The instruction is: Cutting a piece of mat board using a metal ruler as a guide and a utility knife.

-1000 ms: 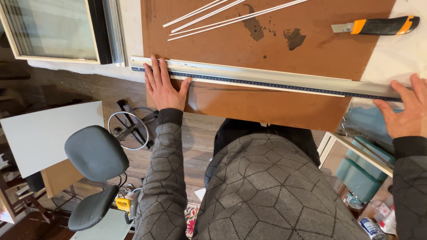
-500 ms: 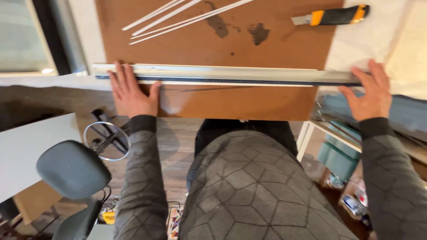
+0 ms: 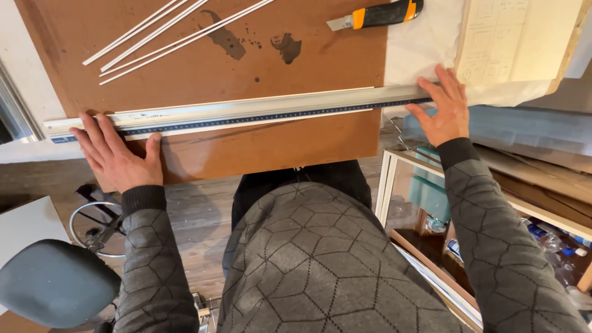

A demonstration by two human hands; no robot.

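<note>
- Two bare hands press on one long, flat aluminium straightedge with a dark scale along its near edge (image 3: 246,114), which lies across a brown hardboard sheet (image 3: 203,68) on the table, running from past the sheet's left edge to beyond its right edge.
- The left hand (image 3: 117,157) lies flat and spread, fingertips on the ruler's left end, palm on the board; its grip is open, closed around nothing.
- The right hand (image 3: 441,108) rests likewise on the right end, fingers splayed over the metal, pinning rather than clasping it.
- Judged by its look, the ruler is stiff, fairly light and smooth enough to slide on the hardboard; its length suggests pressing near both ends, as now.
- Thin white strips (image 3: 166,34) lie loose at the board's far left, slender and probably bendy.
- An orange-and-black utility knife (image 3: 379,13) sits at the far edge, apart from both hands.
- White cloth or paper (image 3: 419,49) and a pale drawing sheet on a board (image 3: 518,40) lie at the right.
</note>
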